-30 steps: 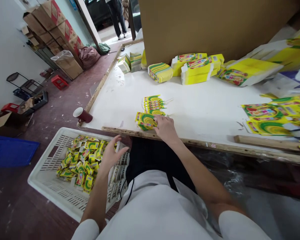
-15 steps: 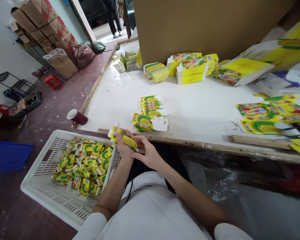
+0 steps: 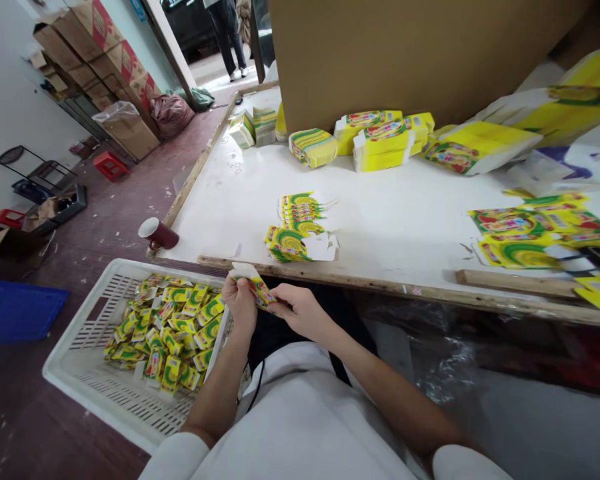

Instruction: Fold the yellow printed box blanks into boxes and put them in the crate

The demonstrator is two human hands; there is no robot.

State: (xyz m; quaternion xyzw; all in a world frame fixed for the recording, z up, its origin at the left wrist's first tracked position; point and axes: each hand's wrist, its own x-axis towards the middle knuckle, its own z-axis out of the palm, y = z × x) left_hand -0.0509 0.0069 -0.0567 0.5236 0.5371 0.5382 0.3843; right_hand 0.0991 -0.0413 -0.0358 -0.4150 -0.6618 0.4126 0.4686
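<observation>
A small yellow-green carton (image 3: pixel 261 291) with a white flap is held between both hands at the table's front edge. My left hand (image 3: pixel 241 303) grips its left end, thumb on top. On its right end are the closed fingers of my right hand (image 3: pixel 300 308). Just beyond them, a stack of flat cartons (image 3: pixel 286 244) lies on the white table (image 3: pixel 395 220), with a fanned row of cartons (image 3: pixel 299 208) behind it. Left of my left hand stands a white basket (image 3: pixel 75 333) with many small yellow cartons (image 3: pixel 173 333) inside.
A maroon mug (image 3: pixel 158 234) lies tipped on the table's left corner. Bundles of yellow cartons (image 3: pixel 385 150) line the cardboard panel (image 3: pixel 410 60) at the back. Flat cartons (image 3: pixel 517 227) lie at the right, near a wood strip (image 3: pixel 515 283). A person's legs (image 3: pixel 226 37) show beyond the doorway.
The carton has turned in my hands, and its white flap now points up and away. My hands have shifted slightly, with the left fingers now round its end. The view has moved a little.
</observation>
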